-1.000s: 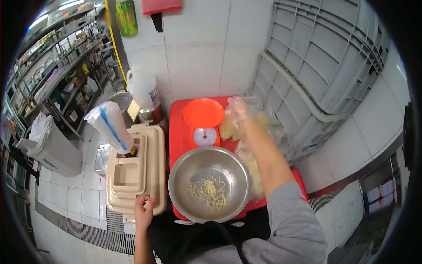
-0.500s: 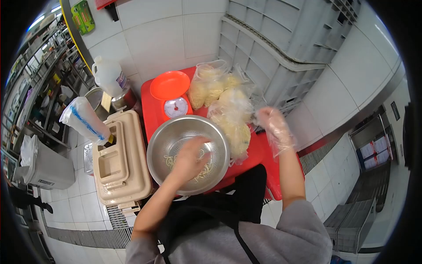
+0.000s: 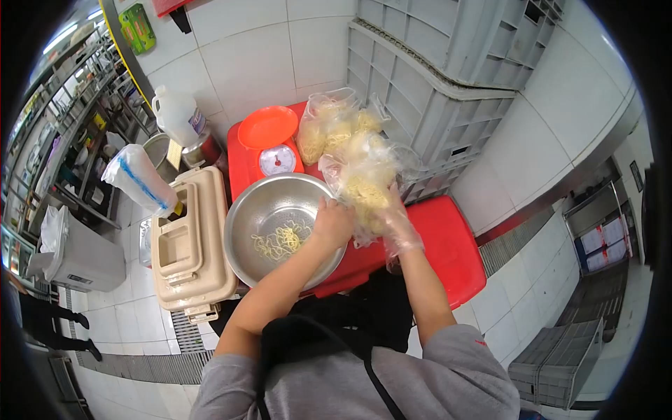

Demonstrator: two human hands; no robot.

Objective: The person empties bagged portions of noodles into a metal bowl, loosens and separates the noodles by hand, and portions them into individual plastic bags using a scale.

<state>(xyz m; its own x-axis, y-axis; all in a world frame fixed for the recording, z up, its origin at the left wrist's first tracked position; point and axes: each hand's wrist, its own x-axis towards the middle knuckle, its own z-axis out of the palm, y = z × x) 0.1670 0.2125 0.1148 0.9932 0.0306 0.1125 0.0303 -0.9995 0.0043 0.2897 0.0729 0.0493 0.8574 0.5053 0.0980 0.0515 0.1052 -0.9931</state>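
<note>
A steel bowl [image 3: 241,217] holds a small heap of pale yellow noodles [image 3: 282,241]. My bare left hand [image 3: 334,224] is over the bowl's right rim with fingers curled, close against a clear plastic bag of noodles [image 3: 367,189]. What those fingers hold is hidden. On the bag's right side, my right hand [image 3: 400,227] wears a loose clear plastic glove and grips the bag, its fingertips partly covered by the plastic. More bagged noodles [image 3: 315,140] lie behind this bag.
A red scale [image 3: 278,159] with an orange pan [image 3: 267,127] stands behind the bowl on a red table [image 3: 444,245]. Left are a beige lidded box [image 3: 217,259], a plastic-wrapped roll [image 3: 140,182] and a white jug [image 3: 175,115]. Grey crates [image 3: 434,91] rise behind. A person's legs [image 3: 52,318] show far left.
My left hand has left the noodles inside the bowl and moved right to the rim by the bag. My gloved right hand has come in leftward and down onto the bag.
</note>
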